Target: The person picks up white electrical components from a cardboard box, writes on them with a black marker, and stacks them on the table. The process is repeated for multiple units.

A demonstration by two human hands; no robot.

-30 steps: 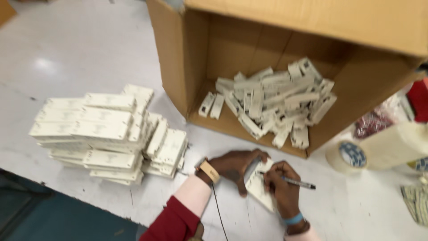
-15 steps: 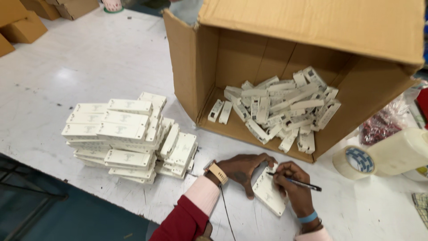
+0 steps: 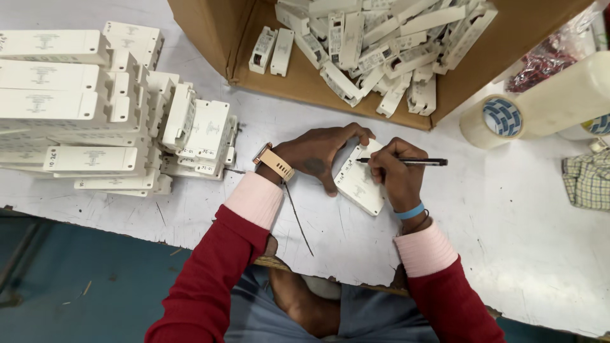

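A flat white plastic unit [image 3: 361, 181] lies on the white table [image 3: 508, 216] in front of me. My left hand [image 3: 321, 152] presses on its left edge and holds it still. My right hand [image 3: 397, 174] grips a dark pen [image 3: 406, 162], with the tip resting on the unit's upper face. A tan watch is on my left wrist and a blue band on my right.
A tall stack of the same white units [image 3: 95, 108] stands at the left. An open cardboard box [image 3: 298, 79] on its side holds several more units [image 3: 381, 44]. Rolls of tape [image 3: 499, 121] and a checked cloth [image 3: 588, 181] lie at the right.
The camera has come much closer to the table. Both hands stay on the white unit, the pen still at its face.
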